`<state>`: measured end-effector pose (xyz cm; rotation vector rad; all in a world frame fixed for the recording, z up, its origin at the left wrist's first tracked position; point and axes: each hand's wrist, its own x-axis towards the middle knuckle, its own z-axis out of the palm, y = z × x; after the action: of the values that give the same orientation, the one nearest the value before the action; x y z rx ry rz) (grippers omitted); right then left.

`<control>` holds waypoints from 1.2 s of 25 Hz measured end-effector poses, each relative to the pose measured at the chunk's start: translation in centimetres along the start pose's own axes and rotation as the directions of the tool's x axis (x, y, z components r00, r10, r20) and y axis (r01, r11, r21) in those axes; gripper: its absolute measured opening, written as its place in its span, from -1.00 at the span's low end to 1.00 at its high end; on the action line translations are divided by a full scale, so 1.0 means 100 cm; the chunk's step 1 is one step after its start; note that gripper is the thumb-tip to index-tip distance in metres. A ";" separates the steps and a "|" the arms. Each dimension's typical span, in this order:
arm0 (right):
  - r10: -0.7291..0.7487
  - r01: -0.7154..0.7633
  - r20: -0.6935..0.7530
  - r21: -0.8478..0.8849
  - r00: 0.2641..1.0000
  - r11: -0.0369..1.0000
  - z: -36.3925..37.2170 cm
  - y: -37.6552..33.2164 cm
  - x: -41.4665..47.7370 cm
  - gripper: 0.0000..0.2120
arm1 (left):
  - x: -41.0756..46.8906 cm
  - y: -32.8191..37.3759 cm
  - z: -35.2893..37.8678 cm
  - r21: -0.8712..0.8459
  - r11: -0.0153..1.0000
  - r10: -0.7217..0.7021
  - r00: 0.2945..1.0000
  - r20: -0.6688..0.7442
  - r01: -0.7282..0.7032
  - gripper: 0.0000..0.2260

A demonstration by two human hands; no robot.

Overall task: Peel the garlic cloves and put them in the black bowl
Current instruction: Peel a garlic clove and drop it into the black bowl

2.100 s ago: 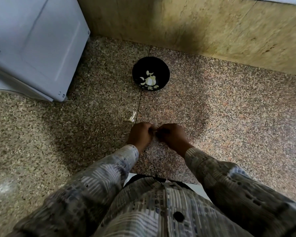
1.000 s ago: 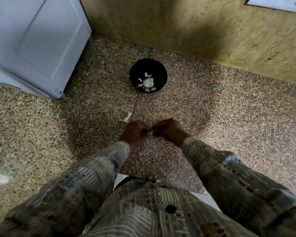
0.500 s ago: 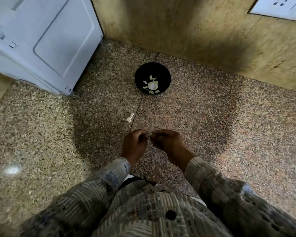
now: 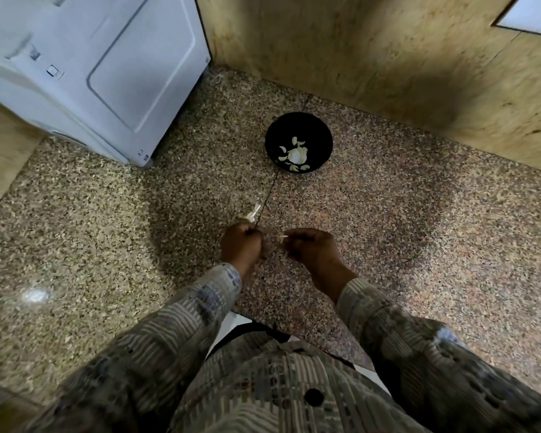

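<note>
Peeling over open floor [image 4: 403, 232]
Left hand [image 4: 241, 245] clutches garlic clove [image 4: 264, 235], right hand [image 4: 313, 249] pinches its skin [image 4: 280, 237]; black bowl [image 4: 320, 129] at twelve o'clock, near the wall [image 4: 356, 57].

Quick tally: one black bowl [image 4: 320, 132], and in it one big pale garlic piece [image 4: 295, 154] plus roughly six small slivers [image 4: 282, 157] (blurry, so give or take). One skin scrap [image 4: 253, 214] on the floor. Two hands, a left hand [image 4: 241, 245] and a right hand [image 4: 313, 250], with one thin strip of skin [image 4: 277, 236] between them. One white appliance [image 4: 107, 67].
</note>
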<state>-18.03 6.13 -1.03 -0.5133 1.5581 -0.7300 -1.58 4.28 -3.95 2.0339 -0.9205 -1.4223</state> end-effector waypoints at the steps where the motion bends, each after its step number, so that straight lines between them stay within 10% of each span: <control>1: 0.005 -0.005 0.011 -0.016 1.000 1.000 0.000 -0.001 0.002 -0.83 | 0.001 0.000 -0.002 -0.002 1.000 0.031 0.998 0.057 -0.031 -0.87; 7: -0.031 0.040 0.071 -0.124 0.997 0.992 0.008 -0.004 0.005 -0.76 | -0.004 0.003 -0.018 0.315 0.800 0.428 0.854 0.296 -0.510 -0.85; 12: -0.096 0.105 0.048 -0.250 0.994 0.963 0.010 0.009 0.003 -0.73 | -0.005 -0.003 -0.015 0.060 0.988 0.137 0.988 0.069 -0.141 -0.94; 23: -0.112 0.063 -0.079 -0.462 0.991 0.884 -0.003 0.015 0.012 -0.88 | 0.002 -0.019 -0.052 0.425 0.875 0.300 0.948 -0.104 -0.231 -0.84; 30: -0.211 0.130 -0.073 -0.582 0.975 0.802 0.002 0.024 0.002 -0.93 | -0.025 -0.010 -0.005 0.535 0.600 0.480 0.803 0.354 -0.595 -0.62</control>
<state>-17.60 7.65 -2.92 -1.0861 1.8805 -0.4149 -1.45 6.82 -3.02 1.7647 -2.1230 -1.0145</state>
